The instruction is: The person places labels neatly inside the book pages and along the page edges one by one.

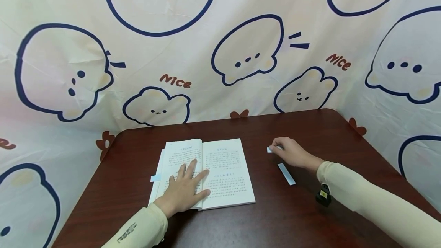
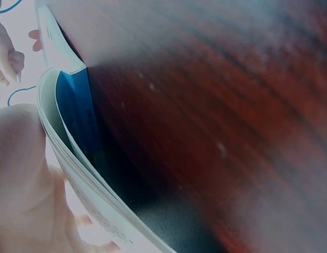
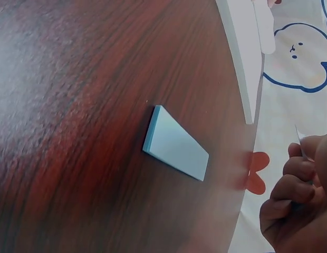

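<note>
An open book (image 1: 227, 179) with printed pages lies on the table. My left hand (image 1: 184, 191) rests on its left page with fingers spread, the thumb and some fingertips reaching the middle fold. In the left wrist view the palm (image 2: 21, 174) lies against the curved pages, with a blue spine (image 2: 79, 105) under them. To the right of the book, my right hand (image 1: 293, 153) pinches a small pale blue sticky note (image 1: 269, 150) between thumb and finger. Closer to me lies a narrow pad of light blue sticky notes (image 1: 286, 174), apart from the hand; the right wrist view shows its thickness.
A light blue tab (image 1: 155, 178) sticks out from the book's left edge. The dark brown wooden table (image 1: 282, 217) runs back to a cartoon-printed cloth (image 1: 203, 68) that hangs behind and at both sides.
</note>
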